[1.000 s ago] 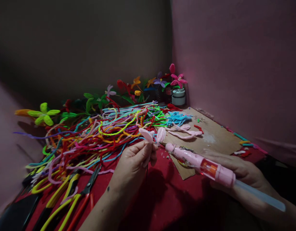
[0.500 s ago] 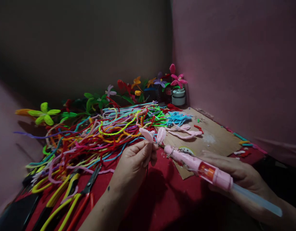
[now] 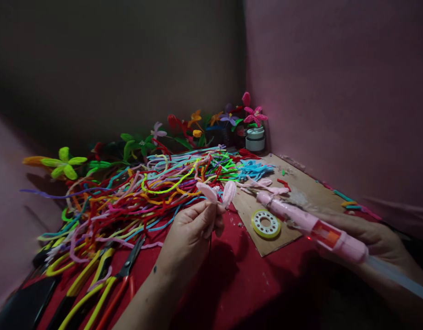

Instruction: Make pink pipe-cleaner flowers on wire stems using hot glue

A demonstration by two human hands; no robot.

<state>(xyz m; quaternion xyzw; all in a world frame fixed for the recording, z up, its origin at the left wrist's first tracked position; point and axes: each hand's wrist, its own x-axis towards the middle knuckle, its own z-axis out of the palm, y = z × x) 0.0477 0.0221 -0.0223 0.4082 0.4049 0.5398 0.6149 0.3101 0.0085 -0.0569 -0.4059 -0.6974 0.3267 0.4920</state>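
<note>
Light pink fuzzy petals [image 3: 229,194] stick up from the pinched fingers of my left hand [image 3: 197,224], with small whitish bits between them. A thin dark stem hangs below that hand. My right hand [image 3: 366,243] is wrapped round a pink glue gun [image 3: 311,224], whose tip points up and left, apart from the petals. A clear glue stick [image 3: 397,277] protrudes from its back end. Between the hands, a yellow-rimmed tape roll [image 3: 265,224] lies on a brown board [image 3: 283,243].
Many coloured pipe cleaners [image 3: 170,183] are heaped at the left. Scissors [image 3: 129,266] and yellow-handled pliers [image 3: 84,275] lie at the front left. Fuzzy flowers [image 3: 63,162] line the back. A pale green jar [image 3: 255,140] stands by the pink wall [image 3: 335,101].
My right hand and the glue gun have moved right, away from the petals. The tape roll has come into full view. My left hand has hardly moved; the petals have shifted slightly left.
</note>
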